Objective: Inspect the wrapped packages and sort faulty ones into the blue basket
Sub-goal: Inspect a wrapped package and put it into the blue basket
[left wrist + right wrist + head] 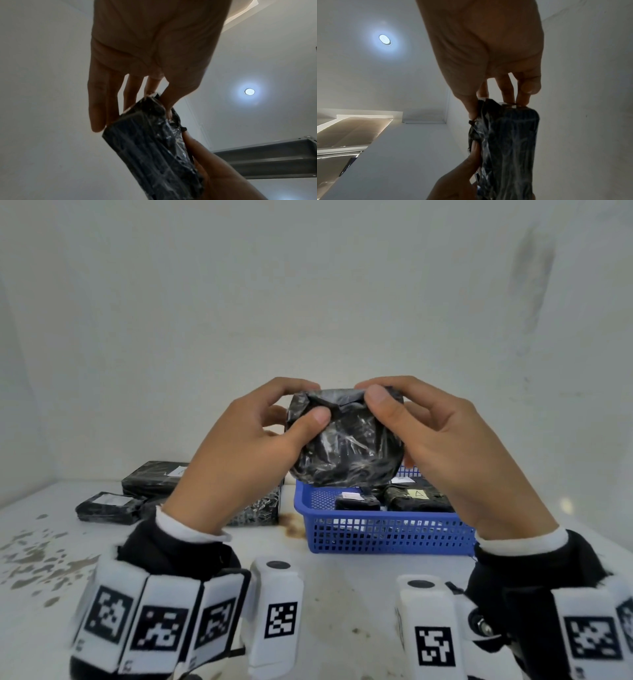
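Observation:
Both hands hold up one black package (342, 440) wrapped in crinkled clear film, above the table and in front of the blue basket (383, 532). My left hand (260, 440) pinches its left upper edge between thumb and fingers. My right hand (428, 433) grips the right upper edge, thumb on the near face. The left wrist view shows the package (154, 148) edge-on, with loose torn wrap along one side; the right wrist view shows the same package (508, 148). Inside the basket lie two black packages, one with a yellow label (416, 496) and a smaller one (358, 503).
Several black wrapped packages (150, 479) lie on the white table (342, 594) to the left of the basket, one flat one (109, 506) nearest the left edge. A white wall stands close behind. Stains mark the table at the left.

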The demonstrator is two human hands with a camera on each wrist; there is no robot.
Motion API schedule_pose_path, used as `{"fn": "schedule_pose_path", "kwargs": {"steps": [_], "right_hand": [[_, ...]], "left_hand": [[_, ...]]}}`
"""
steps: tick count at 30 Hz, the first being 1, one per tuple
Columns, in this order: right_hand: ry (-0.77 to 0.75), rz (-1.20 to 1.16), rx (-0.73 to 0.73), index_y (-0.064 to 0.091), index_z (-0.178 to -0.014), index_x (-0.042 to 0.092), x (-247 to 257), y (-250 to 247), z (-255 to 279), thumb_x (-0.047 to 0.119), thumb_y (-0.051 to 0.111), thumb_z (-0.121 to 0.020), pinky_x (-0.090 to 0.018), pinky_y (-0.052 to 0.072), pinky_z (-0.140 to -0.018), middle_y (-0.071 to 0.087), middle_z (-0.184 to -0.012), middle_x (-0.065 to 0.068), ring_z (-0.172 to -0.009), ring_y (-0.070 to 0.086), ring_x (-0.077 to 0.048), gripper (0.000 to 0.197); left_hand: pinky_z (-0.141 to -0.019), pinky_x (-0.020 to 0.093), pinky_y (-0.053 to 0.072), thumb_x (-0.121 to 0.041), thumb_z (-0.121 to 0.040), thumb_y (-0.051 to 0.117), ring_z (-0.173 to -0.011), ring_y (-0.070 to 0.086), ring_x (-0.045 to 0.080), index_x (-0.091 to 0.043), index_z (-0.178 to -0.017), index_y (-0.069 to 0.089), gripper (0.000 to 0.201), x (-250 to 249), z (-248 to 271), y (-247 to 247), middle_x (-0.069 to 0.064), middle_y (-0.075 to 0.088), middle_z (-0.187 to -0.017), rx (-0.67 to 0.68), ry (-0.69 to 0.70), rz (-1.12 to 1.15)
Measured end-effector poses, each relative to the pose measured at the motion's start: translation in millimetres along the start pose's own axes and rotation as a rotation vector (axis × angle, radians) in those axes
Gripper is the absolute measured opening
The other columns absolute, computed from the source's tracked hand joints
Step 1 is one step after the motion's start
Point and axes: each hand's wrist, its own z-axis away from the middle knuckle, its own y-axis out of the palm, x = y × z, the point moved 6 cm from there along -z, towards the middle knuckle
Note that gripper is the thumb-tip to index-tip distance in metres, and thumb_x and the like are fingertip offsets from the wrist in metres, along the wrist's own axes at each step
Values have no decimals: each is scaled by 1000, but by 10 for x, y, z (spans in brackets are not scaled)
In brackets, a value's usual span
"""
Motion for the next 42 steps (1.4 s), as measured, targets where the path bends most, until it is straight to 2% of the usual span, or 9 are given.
{"fn": "schedule_pose_path", "kwargs": {"steps": [3,6,11,14,18,21,25,32,42], "right_hand": [[-9,-9,-6,74,-103,36,-1,-18,6,41,63,-92,-32,54,-52,74,-98,-11,-74,67,-33,16],[-54,4,-10,74,-103,39,16,-27,10,38,65,-92,-54,61,-68,74,-104,-5,-90,69,-37,15],[-76,41,2,66,-120,44,70,-16,15,53,64,-82,-23,53,-72,75,-105,11,-88,66,0,39],[-9,-12,12,63,-126,44,70,-21,18,62,60,-72,-26,57,-77,77,-101,11,-94,72,-6,57],[27,2,-6,64,-117,43,74,-52,29,48,67,-84,-25,56,-81,79,-89,9,-75,74,-11,34],[37,-32,-1,64,-117,39,79,-45,34,54,69,-76,-36,57,-91,79,-92,3,-81,76,-18,44],[24,-19,-8,62,-119,41,126,-42,52,54,65,-71,-13,54,-78,79,-93,6,-83,76,-10,50],[14,16,-22,58,-125,45,81,-16,33,58,69,-68,-31,53,-96,78,-97,5,-91,74,-10,60],[0,8,-25,61,-120,38,85,-12,26,58,66,-69,-22,56,-72,77,-93,2,-74,73,-11,55]], "left_hand": [[-71,41,62,-63,-77,56,-74,73,12,-42,-106,62,37,-13,21,40,-7,72,-95,40,-22,9],[-67,40,62,-78,-73,32,-71,74,17,-35,-114,60,66,24,64,115,-15,66,-102,152,-133,21],[-68,38,61,-40,-91,57,-72,74,26,-23,-100,64,20,15,16,43,4,71,-97,46,-101,182],[-74,36,61,-36,-90,63,-82,74,23,-22,-105,59,21,12,-7,-5,4,70,-101,21,-55,236],[-85,37,58,-50,-74,66,-92,73,21,-30,-111,59,43,22,-4,-1,8,71,-107,93,-40,222],[-88,37,57,-59,-63,69,-102,69,18,-34,-111,59,55,38,-15,-12,9,71,-107,99,-18,215],[-93,38,54,-57,-66,70,-101,70,17,-36,-109,57,50,18,-11,22,7,74,-104,112,-4,222],[-92,37,55,-58,-69,67,-96,71,13,-41,-112,56,47,-27,0,27,2,74,-103,72,36,172],[-93,45,53,-65,-63,64,-90,73,16,-43,-106,59,49,-9,-7,5,-1,73,-104,74,41,132]]}}
